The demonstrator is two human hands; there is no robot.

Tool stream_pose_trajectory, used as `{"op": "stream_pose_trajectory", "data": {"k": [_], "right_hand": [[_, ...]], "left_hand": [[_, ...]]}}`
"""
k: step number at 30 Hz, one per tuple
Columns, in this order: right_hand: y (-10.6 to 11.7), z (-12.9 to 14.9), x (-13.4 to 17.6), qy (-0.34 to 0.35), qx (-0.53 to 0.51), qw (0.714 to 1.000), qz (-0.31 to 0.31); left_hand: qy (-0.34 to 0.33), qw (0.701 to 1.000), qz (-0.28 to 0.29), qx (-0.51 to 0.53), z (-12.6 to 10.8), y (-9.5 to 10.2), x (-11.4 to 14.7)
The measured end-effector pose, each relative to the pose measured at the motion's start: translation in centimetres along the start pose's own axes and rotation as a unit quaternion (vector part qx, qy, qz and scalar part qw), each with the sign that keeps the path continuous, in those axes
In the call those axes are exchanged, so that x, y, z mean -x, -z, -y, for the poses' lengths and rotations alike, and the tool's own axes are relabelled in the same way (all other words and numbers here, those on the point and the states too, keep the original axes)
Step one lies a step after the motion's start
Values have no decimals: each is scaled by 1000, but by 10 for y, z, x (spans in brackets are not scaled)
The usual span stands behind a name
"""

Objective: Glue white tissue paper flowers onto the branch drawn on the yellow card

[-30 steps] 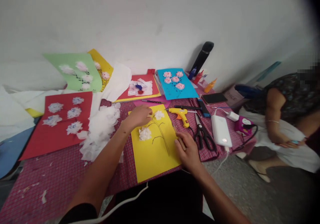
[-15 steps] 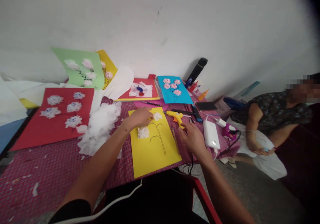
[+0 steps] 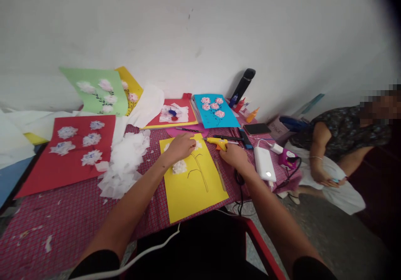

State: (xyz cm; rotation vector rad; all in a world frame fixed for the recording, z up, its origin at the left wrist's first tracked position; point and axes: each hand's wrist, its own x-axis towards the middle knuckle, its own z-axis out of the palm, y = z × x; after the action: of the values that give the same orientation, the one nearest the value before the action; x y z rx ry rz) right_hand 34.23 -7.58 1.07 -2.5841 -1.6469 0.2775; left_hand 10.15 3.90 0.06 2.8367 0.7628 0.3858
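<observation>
A yellow sheet of paper lies on the table with a thin branching stem drawn on it. One white paper flower sits left of the stem. My left hand is over the sheet's upper part, fingers curled together beside another white flower; whatever the fingertips hold is hidden. My right hand is closed round the handle of a yellow hot glue gun, whose nozzle points left toward the sheet's upper right edge.
Left of the sheet is a heap of white tissue pieces, beside a red flower card. A blue flower card, a black bottle and a phone stand or lie behind. A white power bank is at right; a person sits beyond.
My right hand has moved up and left and closed round the glue gun's handle. My left hand has shifted slightly right, covering more of the upper flower. The view has tilted slightly.
</observation>
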Motion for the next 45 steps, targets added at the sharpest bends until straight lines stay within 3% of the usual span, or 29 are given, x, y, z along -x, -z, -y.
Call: {"op": "stream_pose_trajectory", "data": {"k": [3, 6, 8, 11, 14, 22, 27, 35, 41, 45], "right_hand": [[-1, -8, -4, -8, -63, 998, -14], [-3, -17, 1, -19, -205, 977, -51], [-4, -22, 9, -24, -348, 935, -57], [-2, -24, 24, -1, -528, 849, -9], [4, -25, 37, 23, -582, 812, 40], [10, -5, 51, 38, -490, 864, 108], [4, 9, 54, 84, -471, 865, 153], [6, 11, 52, 86, -422, 897, 102], [7, 4, 47, 69, -423, 897, 106], [7, 6, 46, 63, -425, 895, 122]], "left_hand": [[2, 1000, -10, 4, 1, 0, -2], [0, 1000, -22, 22, 2, -2, -4], [0, 999, -30, 34, 2, -5, -5], [6, 998, -36, 45, 2, -7, -8], [11, 998, -36, 49, 3, -8, -10], [16, 998, -38, 56, 7, -12, -10], [13, 997, -42, 55, 7, -12, -10], [5, 998, -27, 62, 12, -7, -8], [-14, 998, 8, 54, 13, -7, -3], [11, 999, -11, 33, 7, -15, -4]]}}
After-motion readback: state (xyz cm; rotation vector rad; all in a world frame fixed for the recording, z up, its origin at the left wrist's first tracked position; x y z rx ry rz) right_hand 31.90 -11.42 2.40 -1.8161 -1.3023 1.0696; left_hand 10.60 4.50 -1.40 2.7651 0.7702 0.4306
